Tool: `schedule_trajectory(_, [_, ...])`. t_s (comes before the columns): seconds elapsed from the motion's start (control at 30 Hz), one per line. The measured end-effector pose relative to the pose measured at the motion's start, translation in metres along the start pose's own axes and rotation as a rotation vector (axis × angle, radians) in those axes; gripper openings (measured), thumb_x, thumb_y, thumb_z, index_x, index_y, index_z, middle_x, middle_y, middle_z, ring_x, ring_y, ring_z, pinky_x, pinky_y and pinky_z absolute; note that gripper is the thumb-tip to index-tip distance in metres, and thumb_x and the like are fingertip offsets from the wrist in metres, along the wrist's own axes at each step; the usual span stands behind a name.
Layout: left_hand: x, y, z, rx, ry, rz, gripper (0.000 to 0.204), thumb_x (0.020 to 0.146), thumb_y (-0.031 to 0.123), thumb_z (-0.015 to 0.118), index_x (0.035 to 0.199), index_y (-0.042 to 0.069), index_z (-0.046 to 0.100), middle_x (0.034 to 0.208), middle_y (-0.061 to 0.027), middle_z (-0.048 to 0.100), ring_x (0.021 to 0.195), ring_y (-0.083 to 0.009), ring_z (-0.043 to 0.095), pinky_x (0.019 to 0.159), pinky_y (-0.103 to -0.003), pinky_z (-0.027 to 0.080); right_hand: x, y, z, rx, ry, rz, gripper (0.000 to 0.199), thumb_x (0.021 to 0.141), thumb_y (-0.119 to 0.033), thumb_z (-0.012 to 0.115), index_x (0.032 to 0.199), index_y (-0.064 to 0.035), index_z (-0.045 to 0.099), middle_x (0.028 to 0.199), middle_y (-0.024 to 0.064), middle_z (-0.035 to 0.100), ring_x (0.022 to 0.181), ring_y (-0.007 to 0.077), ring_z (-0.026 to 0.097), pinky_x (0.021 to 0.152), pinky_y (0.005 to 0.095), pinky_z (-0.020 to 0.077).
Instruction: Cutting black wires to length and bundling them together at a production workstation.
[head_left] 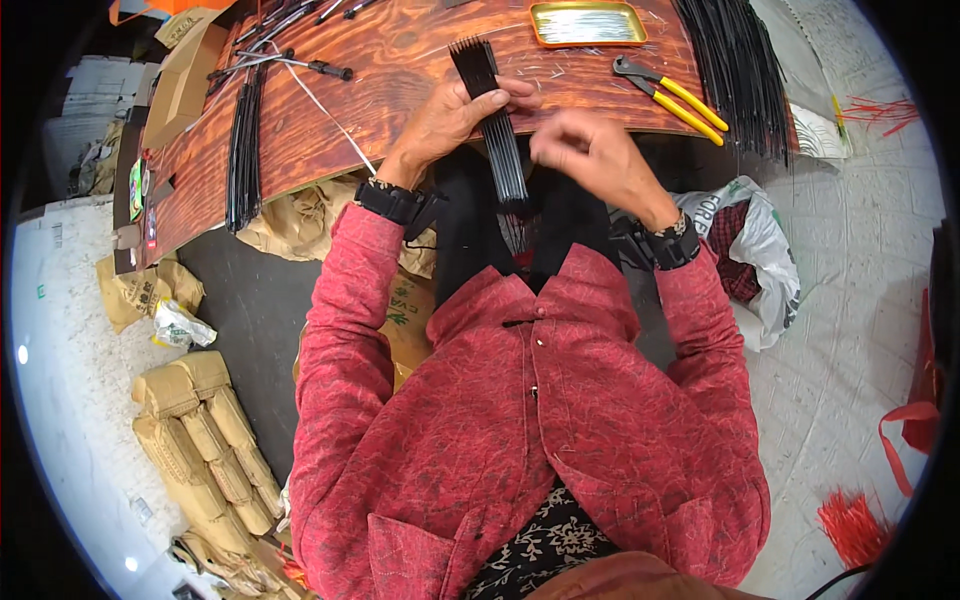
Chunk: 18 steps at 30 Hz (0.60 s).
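Observation:
My left hand [452,118] grips a flat bundle of thin black rods [490,110], held lengthwise over the near edge of the wooden table [380,90]. The rods fan out slightly at the far end and hang down toward my lap. Just right of the bundle, my right hand [590,155] is blurred, with its fingers curled; whether it pinches anything cannot be told. Both wrists wear black bands over red sleeves.
Yellow-handled pliers [675,95] lie on the table to the right, near a gold tray [588,24] of thin wires. More black rod bundles lie at the left [243,150] and right [740,70]. Tan wrapped packages [205,440] and a plastic bag [755,250] sit on the floor.

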<state>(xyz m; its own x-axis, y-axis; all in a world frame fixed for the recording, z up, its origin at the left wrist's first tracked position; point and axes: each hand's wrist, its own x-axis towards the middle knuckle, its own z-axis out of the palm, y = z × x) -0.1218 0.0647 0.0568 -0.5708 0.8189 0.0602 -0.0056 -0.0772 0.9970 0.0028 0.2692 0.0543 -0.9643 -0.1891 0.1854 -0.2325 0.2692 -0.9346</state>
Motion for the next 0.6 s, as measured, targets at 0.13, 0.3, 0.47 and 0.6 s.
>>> schedule_trajectory(0.13, [-0.003,0.015,0.002,0.277,0.081,-0.241,0.028,0.102,0.025,0.055,0.115,0.003,0.066,0.091,0.0015,0.064,0.083,-0.0084,0.058,0.071,-0.024,0.048,0.040,-0.016,0.004,0.003,0.319,-0.058,0.022,0.085,-0.017,0.074,0.097,0.0006,0.066,0.084,0.0078,0.062,0.075,0.0144,0.062,0.069,0.0277,0.0491])
schedule_trajectory(0.3, [-0.005,0.003,0.004,0.270,0.140,-0.041,0.027,0.101,0.030,0.058,0.107,0.005,0.065,0.080,0.0071,0.053,0.071,-0.0046,0.046,0.060,-0.022,0.040,0.079,-0.017,0.011,-0.253,0.294,-0.295,0.019,0.086,-0.016,0.072,0.092,0.0007,0.065,0.075,0.0052,0.054,0.065,0.0127,0.052,0.060,0.0287,0.0441])
schedule_trajectory(0.47, [-0.003,-0.002,-0.003,0.224,0.122,-0.066,0.026,0.100,0.031,0.060,0.103,0.005,0.063,0.074,0.0077,0.051,0.065,-0.0038,0.044,0.055,-0.022,0.038,0.085,-0.013,0.014,-0.273,0.238,-0.254,0.021,0.086,-0.018,0.071,0.086,0.0014,0.061,0.073,0.0057,0.048,0.063,0.0148,0.047,0.058,0.0318,0.0409])
schedule_trajectory(0.6, [-0.002,-0.004,-0.009,0.231,0.090,-0.119,0.026,0.099,0.031,0.060,0.102,0.005,0.063,0.072,0.0074,0.050,0.062,-0.0035,0.042,0.053,-0.022,0.036,0.089,-0.015,0.013,-0.318,0.237,-0.335,0.023,0.086,-0.017,0.069,0.082,0.0023,0.057,0.073,0.0077,0.045,0.063,0.0189,0.047,0.059,0.0342,0.0404])
